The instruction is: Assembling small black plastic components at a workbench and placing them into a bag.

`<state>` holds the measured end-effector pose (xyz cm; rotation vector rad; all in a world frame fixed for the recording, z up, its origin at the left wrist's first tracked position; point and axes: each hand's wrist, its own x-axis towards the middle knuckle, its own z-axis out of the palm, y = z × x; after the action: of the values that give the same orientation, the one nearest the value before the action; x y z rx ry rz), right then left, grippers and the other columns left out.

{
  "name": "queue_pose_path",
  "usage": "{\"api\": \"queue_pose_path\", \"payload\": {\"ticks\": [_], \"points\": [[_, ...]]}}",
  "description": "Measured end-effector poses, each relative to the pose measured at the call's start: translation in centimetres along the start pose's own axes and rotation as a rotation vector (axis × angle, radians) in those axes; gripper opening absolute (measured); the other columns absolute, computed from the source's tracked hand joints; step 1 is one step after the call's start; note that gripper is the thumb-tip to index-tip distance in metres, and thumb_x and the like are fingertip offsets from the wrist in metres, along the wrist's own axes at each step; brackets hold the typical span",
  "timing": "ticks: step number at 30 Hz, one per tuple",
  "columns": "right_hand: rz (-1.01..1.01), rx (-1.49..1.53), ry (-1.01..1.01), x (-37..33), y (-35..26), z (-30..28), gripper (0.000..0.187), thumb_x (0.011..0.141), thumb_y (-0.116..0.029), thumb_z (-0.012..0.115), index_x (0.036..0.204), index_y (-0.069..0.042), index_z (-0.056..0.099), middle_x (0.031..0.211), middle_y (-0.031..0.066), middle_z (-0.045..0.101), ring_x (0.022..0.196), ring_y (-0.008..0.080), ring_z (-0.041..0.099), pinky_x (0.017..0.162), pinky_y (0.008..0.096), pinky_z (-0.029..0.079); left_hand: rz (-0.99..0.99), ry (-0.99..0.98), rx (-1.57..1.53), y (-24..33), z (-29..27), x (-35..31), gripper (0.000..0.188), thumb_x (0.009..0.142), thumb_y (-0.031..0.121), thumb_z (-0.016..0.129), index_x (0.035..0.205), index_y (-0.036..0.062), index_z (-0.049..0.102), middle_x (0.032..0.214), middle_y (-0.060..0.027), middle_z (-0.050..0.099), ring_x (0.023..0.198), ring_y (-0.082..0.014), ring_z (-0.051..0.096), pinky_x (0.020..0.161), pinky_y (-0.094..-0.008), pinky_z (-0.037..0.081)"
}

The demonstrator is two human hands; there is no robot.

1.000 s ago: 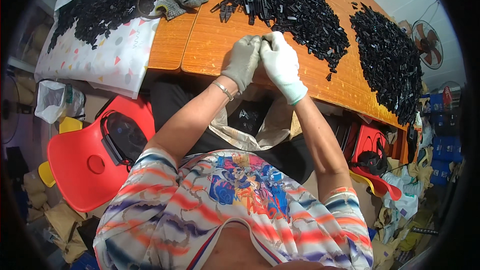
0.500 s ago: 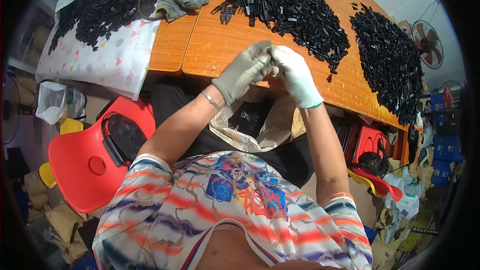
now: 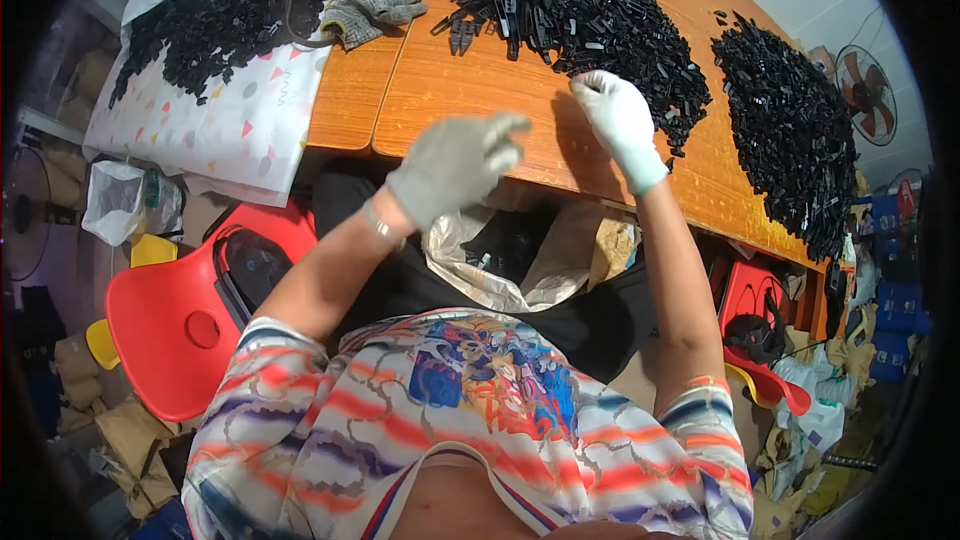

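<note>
My left hand (image 3: 455, 168), in a grey-white work glove, hovers above the table's front edge with its fingers apart and slightly smeared by motion. It holds nothing that I can see. My right hand (image 3: 615, 123), in a white glove with a green cuff, is over the table with thumb and fingers pinched together. Whether a small piece sits in that pinch is hidden. Just beyond it spreads a large heap of black plastic clip-like pieces (image 3: 590, 10). Below my hands a pale woven sack (image 3: 468, 280) gapes between my legs, with dark contents inside.
A second black heap (image 3: 785, 135) lies along the right side of the wooden table (image 3: 450, 85). At left, small black parts (image 3: 205, 35) cover a patterned sheet (image 3: 250, 130). Grey knitted gloves (image 3: 375, 5) rest beside them. A red chair (image 3: 165, 330) stands at my left.
My hands have come apart from a shared grip. The left moved left and toward me, its fingers spreading; the right shifted right toward the heap. The view has shifted slightly.
</note>
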<state>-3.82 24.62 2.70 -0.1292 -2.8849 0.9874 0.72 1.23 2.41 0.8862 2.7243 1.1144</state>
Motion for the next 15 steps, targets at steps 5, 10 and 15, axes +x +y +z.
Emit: {"api": "queue_pose_path", "payload": {"ticks": [5,10,15], "points": [[-0.144,-0.134,0.246,4.2,1.3,3.7,0.024,0.084,-0.028,0.066,0.102,-0.014,0.072,0.099,0.0108,0.070,0.092,0.0266,0.067,0.081,0.0355,0.051,0.026,0.291,0.300,-4.3,0.6,9.0,0.024,0.090,0.021,0.055,0.113,0.0156,0.062,0.098,-0.0117,0.066,0.091,-0.0333,0.063,0.077,-0.0441,0.051],[-0.232,-0.178,0.220,4.5,1.4,5.4,0.020,0.081,-0.030,0.069,0.095,-0.017,0.073,0.092,0.0115,0.068,0.086,0.0287,0.066,0.076,0.0380,0.051,0.050,0.188,0.411,-5.1,1.1,12.4,0.018,0.089,0.021,0.057,0.104,0.0124,0.063,0.097,-0.0135,0.064,0.093,-0.0312,0.062,0.077,-0.0425,0.051],[-0.283,-0.288,0.160,3.0,0.3,4.5,0.015,0.080,-0.027,0.068,0.086,-0.013,0.069,0.093,0.0133,0.063,0.083,0.0318,0.065,0.074,0.0404,0.051,0.020,0.260,0.333,-5.5,2.1,11.6,0.012,0.086,0.017,0.060,0.095,0.0088,0.062,0.090,-0.0139,0.064,0.089,-0.0331,0.063,0.076,-0.0436,0.050]]}}
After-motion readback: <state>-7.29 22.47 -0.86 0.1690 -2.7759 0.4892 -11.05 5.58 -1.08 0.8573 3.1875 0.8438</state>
